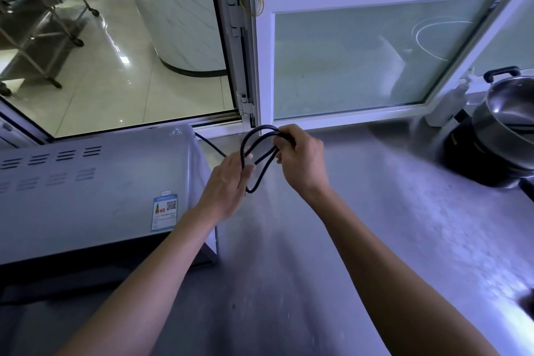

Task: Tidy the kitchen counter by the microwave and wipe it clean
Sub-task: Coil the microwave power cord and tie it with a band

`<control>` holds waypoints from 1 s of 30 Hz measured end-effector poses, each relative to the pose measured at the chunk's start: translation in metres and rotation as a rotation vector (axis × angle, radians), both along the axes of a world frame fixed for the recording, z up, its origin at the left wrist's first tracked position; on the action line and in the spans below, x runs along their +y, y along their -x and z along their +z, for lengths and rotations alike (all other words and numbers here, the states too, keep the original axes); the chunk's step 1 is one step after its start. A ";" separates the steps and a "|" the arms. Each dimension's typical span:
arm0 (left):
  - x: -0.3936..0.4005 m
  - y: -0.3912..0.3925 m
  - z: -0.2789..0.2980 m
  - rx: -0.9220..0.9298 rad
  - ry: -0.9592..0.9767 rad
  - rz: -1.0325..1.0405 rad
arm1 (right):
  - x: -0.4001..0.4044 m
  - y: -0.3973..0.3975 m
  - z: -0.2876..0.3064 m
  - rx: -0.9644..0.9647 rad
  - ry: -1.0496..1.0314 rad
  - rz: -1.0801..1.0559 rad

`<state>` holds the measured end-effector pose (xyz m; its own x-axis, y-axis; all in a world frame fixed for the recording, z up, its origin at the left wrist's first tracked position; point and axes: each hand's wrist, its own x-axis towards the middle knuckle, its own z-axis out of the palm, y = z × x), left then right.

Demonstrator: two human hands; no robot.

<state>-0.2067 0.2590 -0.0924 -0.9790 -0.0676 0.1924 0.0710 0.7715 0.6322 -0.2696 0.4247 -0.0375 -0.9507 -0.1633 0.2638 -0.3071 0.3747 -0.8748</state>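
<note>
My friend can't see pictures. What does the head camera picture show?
Two bare hands hold a looped black power cord above a grey speckled counter: the left hand holds one side, the right hand grips the top. A silver microwave sits left; a shiny steel pot sits right.

looped thin rubber cord (261, 165): plain black, held above the counter at centre.
boxy metal microwave (95, 188): silver-grey, at 9 o'clock; rows of dark vent slots on top.
rectangular paper label (164, 212): blue and white with a black square code, a red patch and a green-to-red wedge.
flat speckled stone counter (375, 225): grey with fine pale flecks.
framed frosted window (361, 58): white frame, pale green glass, at 1 o'clock.
thin rubber bands (252, 0): yellow, at 12 o'clock.
round steel pot (508, 121): shiny silver with a black handle, at 3 o'clock.
</note>
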 end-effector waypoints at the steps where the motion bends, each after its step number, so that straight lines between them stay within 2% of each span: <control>1: 0.000 0.000 0.000 -0.020 -0.006 0.007 | -0.003 0.002 0.001 -0.015 0.015 0.001; 6: -0.005 0.009 -0.006 -0.109 0.091 -0.002 | -0.018 0.010 0.005 -0.111 0.106 0.004; 11: -0.007 0.014 -0.006 -0.047 0.091 0.012 | -0.025 0.013 0.007 -0.175 0.167 0.000; 16: -0.006 0.012 -0.001 -0.018 0.160 -0.029 | -0.026 0.016 0.004 -0.212 0.145 0.025; 21: -0.013 0.010 0.005 -0.067 0.302 -0.045 | -0.022 0.021 -0.002 -0.195 0.087 0.180; 26: -0.018 0.006 0.010 -0.135 0.210 -0.066 | -0.015 0.030 -0.006 -0.079 -0.049 0.308; 30: -0.018 0.005 0.010 -0.146 0.162 -0.089 | -0.013 0.034 -0.007 -0.062 0.016 0.285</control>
<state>-0.2116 0.2413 -0.0821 -0.9980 0.0407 0.0493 0.0601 0.8584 0.5094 -0.3041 0.4113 -0.0449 -0.8816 -0.4220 0.2115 -0.3437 0.2668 -0.9004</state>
